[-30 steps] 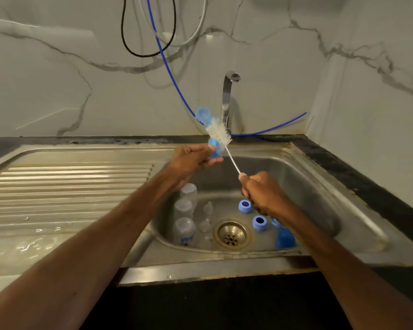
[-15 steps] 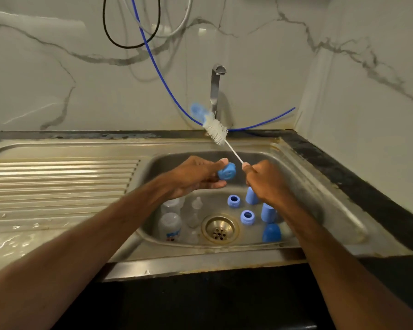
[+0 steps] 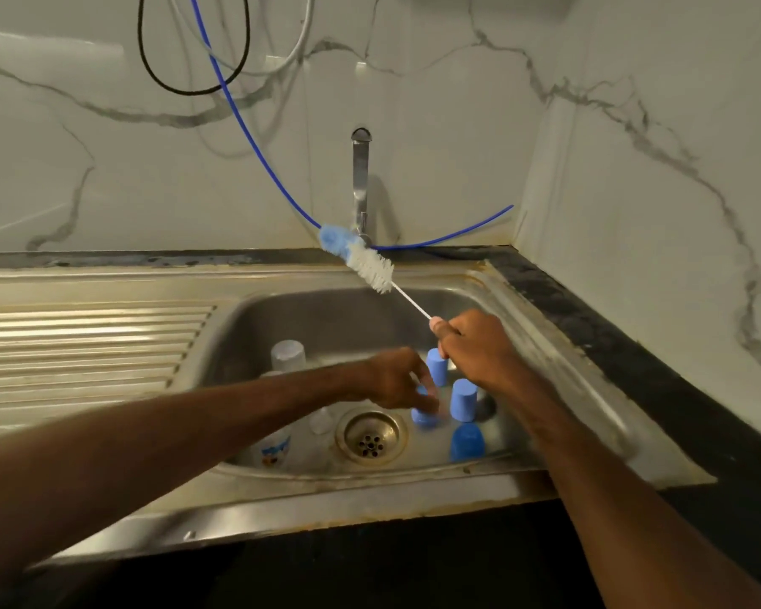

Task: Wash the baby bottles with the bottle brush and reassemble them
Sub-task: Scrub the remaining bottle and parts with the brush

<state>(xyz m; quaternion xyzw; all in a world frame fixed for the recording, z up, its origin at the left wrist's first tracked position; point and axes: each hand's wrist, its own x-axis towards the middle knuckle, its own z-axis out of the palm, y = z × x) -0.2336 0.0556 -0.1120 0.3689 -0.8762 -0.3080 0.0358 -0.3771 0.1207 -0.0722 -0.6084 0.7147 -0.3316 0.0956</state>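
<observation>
My right hand (image 3: 471, 349) grips the thin white handle of the bottle brush (image 3: 370, 265), which points up and left with its blue sponge tip near the tap. My left hand (image 3: 396, 380) reaches down into the sink basin (image 3: 326, 318). Its blurred fingertips pinch a blue screw ring (image 3: 422, 417) just above the sink floor. Three blue caps stand nearby: one (image 3: 437, 367) behind the hands, one (image 3: 463, 400) and one (image 3: 467, 441) to the right. A clear bottle (image 3: 287, 356) stands at the basin's left. Another with a printed label (image 3: 275, 446) is partly hidden under my left forearm.
The drain (image 3: 371, 437) sits at the basin's front middle, with a clear nipple (image 3: 321, 421) to its left. The tap (image 3: 360, 182) rises behind the basin and no water runs. A ribbed drainboard (image 3: 84, 345) lies left, black countertop (image 3: 633, 367) right. A blue hose (image 3: 260, 138) hangs along the wall.
My left hand has dropped from chest height to the sink floor with the blue ring. The right hand and brush stayed raised, shifting slightly right.
</observation>
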